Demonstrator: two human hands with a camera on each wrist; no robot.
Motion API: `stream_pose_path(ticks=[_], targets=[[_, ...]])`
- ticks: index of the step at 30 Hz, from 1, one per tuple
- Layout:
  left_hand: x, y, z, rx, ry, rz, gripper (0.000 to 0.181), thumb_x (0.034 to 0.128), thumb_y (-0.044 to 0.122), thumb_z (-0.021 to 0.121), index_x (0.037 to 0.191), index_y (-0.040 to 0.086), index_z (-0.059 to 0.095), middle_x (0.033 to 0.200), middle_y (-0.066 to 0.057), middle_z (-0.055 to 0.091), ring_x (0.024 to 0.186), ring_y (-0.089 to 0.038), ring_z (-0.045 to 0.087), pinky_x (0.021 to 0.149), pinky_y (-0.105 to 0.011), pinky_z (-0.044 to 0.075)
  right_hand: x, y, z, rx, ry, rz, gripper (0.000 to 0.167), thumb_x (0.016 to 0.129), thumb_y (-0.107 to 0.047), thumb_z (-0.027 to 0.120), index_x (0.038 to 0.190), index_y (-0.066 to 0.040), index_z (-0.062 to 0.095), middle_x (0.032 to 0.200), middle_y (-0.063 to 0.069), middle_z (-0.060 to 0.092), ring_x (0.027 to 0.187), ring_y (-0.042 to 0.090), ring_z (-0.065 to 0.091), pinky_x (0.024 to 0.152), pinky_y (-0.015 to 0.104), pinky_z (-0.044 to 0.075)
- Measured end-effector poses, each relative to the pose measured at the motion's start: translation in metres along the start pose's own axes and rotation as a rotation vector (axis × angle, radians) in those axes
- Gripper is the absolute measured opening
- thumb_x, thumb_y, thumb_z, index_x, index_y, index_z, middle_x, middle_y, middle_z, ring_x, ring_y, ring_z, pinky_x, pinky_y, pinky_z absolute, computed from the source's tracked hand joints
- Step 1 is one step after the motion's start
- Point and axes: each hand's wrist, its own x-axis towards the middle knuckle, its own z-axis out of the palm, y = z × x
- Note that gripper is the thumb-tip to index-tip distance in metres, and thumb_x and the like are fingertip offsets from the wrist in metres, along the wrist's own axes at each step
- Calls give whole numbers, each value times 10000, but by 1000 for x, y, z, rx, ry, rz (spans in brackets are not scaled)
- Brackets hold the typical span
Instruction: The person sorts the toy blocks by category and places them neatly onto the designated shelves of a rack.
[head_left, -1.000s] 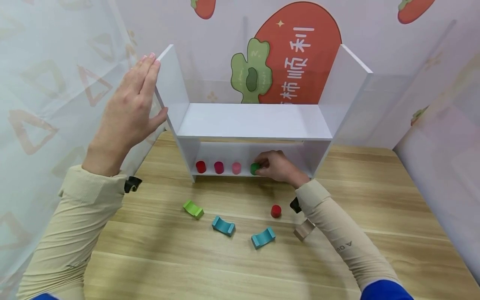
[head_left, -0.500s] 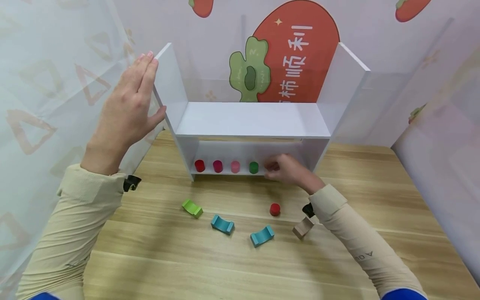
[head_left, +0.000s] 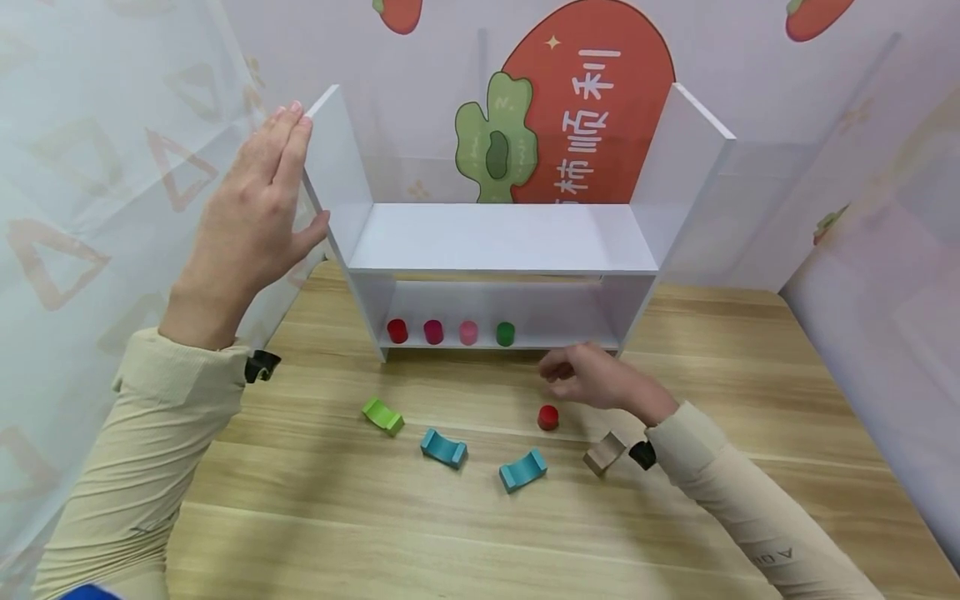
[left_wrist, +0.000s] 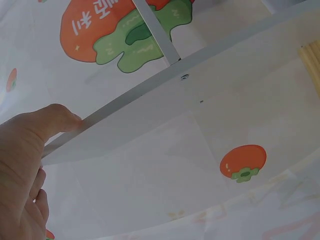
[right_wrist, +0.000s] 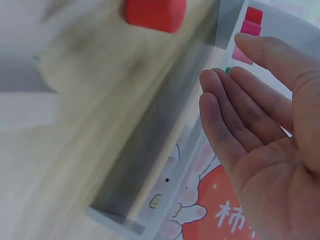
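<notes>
My left hand (head_left: 251,200) grips the left side panel of a white two-tier shelf (head_left: 495,237); in the left wrist view the thumb (left_wrist: 60,120) lies at the panel's edge and the fingers are on its other face. On the lower board stand a red block (head_left: 397,331), a magenta block (head_left: 433,332), a pink block (head_left: 468,332) and a green block (head_left: 506,334), all cylinders in a row. My right hand (head_left: 600,375) holds nothing, its fingers loosely bent, in front of the shelf. Just below it, a red cylinder block (head_left: 548,417) is on the table.
Curved blocks lie across the wooden table (head_left: 337,517): a green one (head_left: 383,416), a blue one (head_left: 444,448), another blue one (head_left: 522,471) and a brown one (head_left: 604,453) near the right wrist. A printed backdrop (head_left: 420,100) hangs behind the shelf.
My right hand let go of the green cylinder block on the lower board, then drew back toward the red block on the table. The left hand stays on the side panel.
</notes>
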Motion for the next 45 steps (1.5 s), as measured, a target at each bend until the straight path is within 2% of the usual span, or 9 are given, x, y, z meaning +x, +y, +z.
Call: stream_pose_path(ticks=[5, 13, 20, 30, 37, 45], targets=[[0, 0, 0, 1, -5, -3, 942, 849, 31, 769, 1642, -36, 265, 1730, -207, 293, 1622, -376, 271, 1382, -412, 191, -14, 6, 8, 27, -30, 17, 349, 942, -123, 772, 1267, 1, 738, 1173, 130, 778, 1079, 241, 751, 957, 430, 651], [-1, 0, 0, 0, 1, -4, 937, 845, 31, 773, 1636, -41, 275, 1724, -212, 302, 1618, -379, 278, 1382, -406, 193, -25, 16, 25, 18, -41, -1, 282, 930, -201, 815, 1182, -84, 768, 1112, 18, 785, 1019, 182, 764, 893, 361, 669], [-1, -1, -1, -6, 10, -3, 938, 842, 24, 773, 1635, -44, 277, 1721, -217, 308, 1615, -386, 284, 1380, -412, 199, -26, 19, 35, 79, -50, 38, 300, 915, -148, 824, 1199, -78, 756, 1123, 11, 774, 1017, 139, 754, 884, 301, 661], [-2, 0, 0, -9, 5, -5, 940, 844, 30, 771, 1639, -36, 273, 1724, -209, 305, 1616, -383, 284, 1380, -410, 200, -24, 20, 48, 53, 2, 34, 270, 908, -157, 828, 1164, -97, 764, 1052, -20, 772, 951, 95, 730, 835, 273, 654], [-2, 1, 0, -5, 3, -6, 941, 847, 33, 772, 1640, -34, 270, 1720, -216, 309, 1615, -384, 286, 1379, -415, 204, -22, 17, 42, 39, -4, 43, 242, 920, -173, 819, 1148, -112, 768, 1030, -37, 764, 951, 113, 721, 830, 292, 649], [-1, 1, -1, -6, 1, -10, 937, 849, 34, 766, 1642, -31, 270, 1724, -210, 306, 1616, -383, 285, 1379, -422, 203, -13, 11, 19, 17, 46, 13, 267, 917, -156, 819, 1169, -82, 775, 1053, -12, 778, 982, 174, 750, 884, 382, 666]])
